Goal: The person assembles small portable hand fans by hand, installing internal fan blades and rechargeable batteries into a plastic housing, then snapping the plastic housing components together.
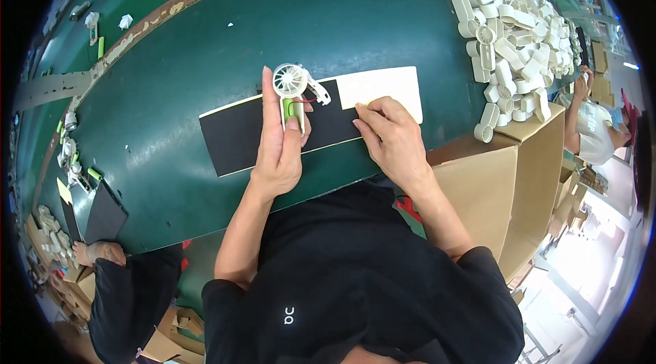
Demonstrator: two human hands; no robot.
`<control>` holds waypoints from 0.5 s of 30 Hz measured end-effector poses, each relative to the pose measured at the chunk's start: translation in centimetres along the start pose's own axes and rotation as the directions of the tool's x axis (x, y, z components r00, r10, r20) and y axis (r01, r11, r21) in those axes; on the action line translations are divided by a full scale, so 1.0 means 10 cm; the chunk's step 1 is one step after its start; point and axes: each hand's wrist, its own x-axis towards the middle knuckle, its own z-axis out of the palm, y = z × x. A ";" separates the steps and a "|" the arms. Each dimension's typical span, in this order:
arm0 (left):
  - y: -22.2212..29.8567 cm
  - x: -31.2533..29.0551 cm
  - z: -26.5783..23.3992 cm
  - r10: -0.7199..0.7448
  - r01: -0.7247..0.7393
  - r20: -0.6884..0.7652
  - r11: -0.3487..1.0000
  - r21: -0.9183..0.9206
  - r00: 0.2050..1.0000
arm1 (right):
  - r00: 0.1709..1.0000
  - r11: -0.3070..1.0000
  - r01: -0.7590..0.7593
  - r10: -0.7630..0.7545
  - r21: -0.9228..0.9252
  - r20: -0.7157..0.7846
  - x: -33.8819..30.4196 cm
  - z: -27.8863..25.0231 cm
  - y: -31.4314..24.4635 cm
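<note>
A big heap of white plastic fan housings [516,36] lies at the far right of the green table [205,57]. Just near it, at the right edge, stands an open cardboard box [502,186]. At the left, a co-worker's hand [96,252] rests near a dark sheet [102,214]. Some small white and green parts [72,152] lie along the left edge. More small parts [92,22] lie at the far left.

The left hand [279,149] hides most of the white fan's [292,87] handle
</note>
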 end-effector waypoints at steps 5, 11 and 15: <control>-0.09 0.01 -0.04 0.043 -0.045 0.024 0.997 0.065 0.999 | 0.998 0.992 -0.027 0.021 0.124 0.051 0.09 -0.01 0.06; -0.10 0.01 0.00 0.087 -0.086 -0.015 0.993 0.082 0.996 | 0.971 0.942 -0.166 0.104 0.291 0.216 0.23 -0.13 0.14; -0.08 0.01 -0.02 0.051 -0.049 -0.025 0.996 0.081 0.998 | 0.916 0.546 -0.399 0.204 0.737 0.344 0.21 -0.32 0.24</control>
